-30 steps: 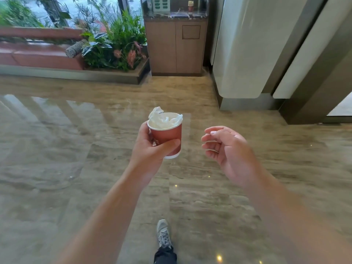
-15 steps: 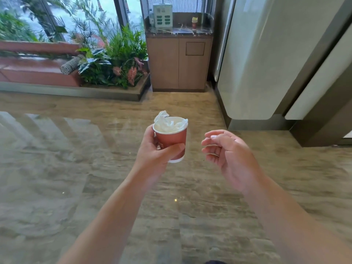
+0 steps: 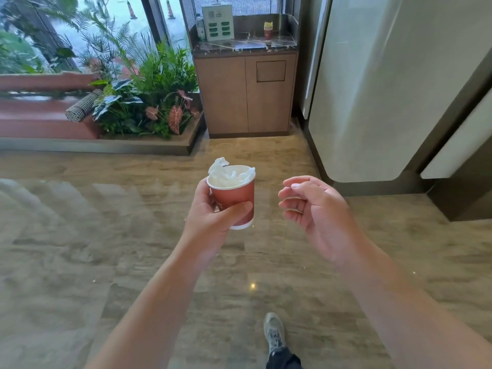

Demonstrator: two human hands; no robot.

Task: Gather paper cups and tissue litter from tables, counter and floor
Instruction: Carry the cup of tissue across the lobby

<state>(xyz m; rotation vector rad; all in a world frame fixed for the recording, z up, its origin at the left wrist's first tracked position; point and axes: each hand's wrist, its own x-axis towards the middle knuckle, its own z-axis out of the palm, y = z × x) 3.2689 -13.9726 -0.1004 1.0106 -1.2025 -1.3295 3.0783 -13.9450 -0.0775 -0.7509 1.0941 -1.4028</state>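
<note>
Red paper cup (image 3: 234, 199) stuffed with crumpled white tissue (image 3: 229, 173), carried upright at chest height over the marble floor (image 3: 80, 235). Gripped by the left hand (image 3: 213, 219), thumb across the front wall, fingers wrapped behind. Right hand (image 3: 316, 209) just beside it, apart from the cup, fingers loosely curled, holding nothing.

Compared with a second ago: same grip, same loose right hand, but the wooden cabinet (image 3: 245, 94) and its dark counter (image 3: 245, 46) now larger and nearer in view, more of the counter top visible, and a grey sneaker (image 3: 274, 332) stepping forward. Judged as walking toward the counter, so one cup and its tissue already gathered and the next pickup being approached.

On that counter: a second red paper cup (image 3: 268, 31) with something yellowish in it, likely the next piece of litter; a white box with green panels (image 3: 218, 22) and a clear bottle (image 3: 200, 27) to its left. Left of the cabinet, a planter of ferns and pink-leaved plants (image 3: 149, 102), then a red bench (image 3: 45, 107) with a checked bolster (image 3: 83, 105). Right, a pale curved wall panel (image 3: 386, 89).

Nothing lying across the floor between here and the cabinet; free right hand well placed to take the far cup.
</note>
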